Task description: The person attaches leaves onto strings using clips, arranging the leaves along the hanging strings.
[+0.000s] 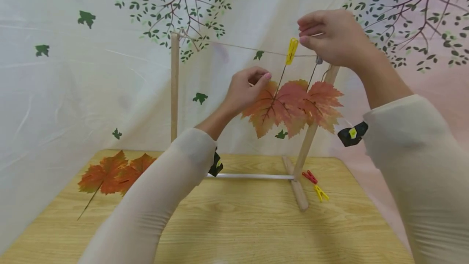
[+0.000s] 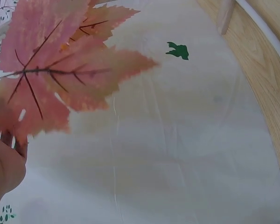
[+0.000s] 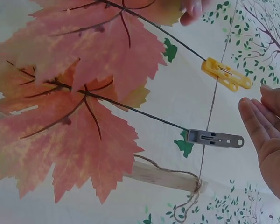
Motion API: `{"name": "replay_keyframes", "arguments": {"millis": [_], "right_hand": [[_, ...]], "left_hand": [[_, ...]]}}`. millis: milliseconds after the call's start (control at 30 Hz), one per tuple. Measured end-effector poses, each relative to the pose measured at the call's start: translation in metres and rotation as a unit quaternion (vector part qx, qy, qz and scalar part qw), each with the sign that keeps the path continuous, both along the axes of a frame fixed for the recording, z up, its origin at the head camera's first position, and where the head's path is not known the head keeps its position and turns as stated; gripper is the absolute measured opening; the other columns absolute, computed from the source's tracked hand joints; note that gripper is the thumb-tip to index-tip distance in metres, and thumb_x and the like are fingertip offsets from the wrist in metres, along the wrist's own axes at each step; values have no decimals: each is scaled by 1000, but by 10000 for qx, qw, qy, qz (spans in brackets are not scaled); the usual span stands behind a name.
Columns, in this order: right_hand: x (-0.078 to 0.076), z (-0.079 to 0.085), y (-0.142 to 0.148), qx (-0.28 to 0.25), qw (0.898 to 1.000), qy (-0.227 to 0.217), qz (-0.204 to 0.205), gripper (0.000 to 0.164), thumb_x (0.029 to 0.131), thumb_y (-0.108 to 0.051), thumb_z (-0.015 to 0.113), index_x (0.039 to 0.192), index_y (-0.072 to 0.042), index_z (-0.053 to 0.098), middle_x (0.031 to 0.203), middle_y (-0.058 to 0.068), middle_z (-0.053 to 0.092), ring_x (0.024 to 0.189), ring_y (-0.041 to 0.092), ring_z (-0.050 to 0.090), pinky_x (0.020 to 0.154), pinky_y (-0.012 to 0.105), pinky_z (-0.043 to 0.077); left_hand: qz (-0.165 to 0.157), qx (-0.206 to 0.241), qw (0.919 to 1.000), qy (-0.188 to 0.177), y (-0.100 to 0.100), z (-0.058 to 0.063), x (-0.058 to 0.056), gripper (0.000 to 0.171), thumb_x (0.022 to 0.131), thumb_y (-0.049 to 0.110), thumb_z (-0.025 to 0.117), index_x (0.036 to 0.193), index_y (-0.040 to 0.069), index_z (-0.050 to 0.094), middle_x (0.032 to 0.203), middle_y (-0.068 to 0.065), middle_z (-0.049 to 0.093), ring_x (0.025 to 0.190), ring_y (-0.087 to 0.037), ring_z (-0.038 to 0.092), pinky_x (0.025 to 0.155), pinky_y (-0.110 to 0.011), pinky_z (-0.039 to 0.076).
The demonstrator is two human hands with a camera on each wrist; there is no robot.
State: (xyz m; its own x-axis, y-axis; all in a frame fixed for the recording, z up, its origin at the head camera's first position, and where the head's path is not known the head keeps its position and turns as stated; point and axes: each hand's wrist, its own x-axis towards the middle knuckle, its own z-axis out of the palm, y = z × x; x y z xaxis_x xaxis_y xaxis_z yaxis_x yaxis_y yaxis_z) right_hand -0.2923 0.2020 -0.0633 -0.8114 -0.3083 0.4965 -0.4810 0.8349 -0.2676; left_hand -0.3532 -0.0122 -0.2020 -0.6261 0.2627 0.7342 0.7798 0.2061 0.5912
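Observation:
Two red-orange artificial maple leaves hang from a twine line (image 1: 245,47) by their stems. A yellow clothespin (image 3: 226,74) clips the front leaf (image 1: 269,105), and a grey clothespin (image 3: 214,138) clips the other leaf (image 3: 79,126). My right hand (image 1: 335,38) is just beside the yellow clothespin, fingers fairly straight, with a gap between them and the clip in the right wrist view. By the front leaf's upper left edge is my left hand (image 1: 247,86), its fingers loosely bent. In the left wrist view the leaf partly covers those fingers.
Wooden posts (image 1: 174,89) hold up the twine, with a white bar (image 1: 253,176) low between them. More orange leaves (image 1: 106,174) lie at the table's left, partly behind my left sleeve. A red clothespin (image 1: 310,177) and another yellow clothespin (image 1: 321,193) lie beside the right foot (image 1: 300,196).

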Motion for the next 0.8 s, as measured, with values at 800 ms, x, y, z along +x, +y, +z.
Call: {"name": "replay_keyframes", "arguments": {"millis": [800], "right_hand": [[26, -19, 90, -293, 9952, 686, -638, 50, 104, -34, 59, 146, -8, 55, 138, 20, 63, 110, -13, 59, 96, 6, 40]], "left_hand": [[260, -611, 9978, 59, -72, -34, 19, 23, 103, 19, 64, 115, 1, 73, 101, -11, 75, 86, -18, 67, 78, -36, 55]]}}
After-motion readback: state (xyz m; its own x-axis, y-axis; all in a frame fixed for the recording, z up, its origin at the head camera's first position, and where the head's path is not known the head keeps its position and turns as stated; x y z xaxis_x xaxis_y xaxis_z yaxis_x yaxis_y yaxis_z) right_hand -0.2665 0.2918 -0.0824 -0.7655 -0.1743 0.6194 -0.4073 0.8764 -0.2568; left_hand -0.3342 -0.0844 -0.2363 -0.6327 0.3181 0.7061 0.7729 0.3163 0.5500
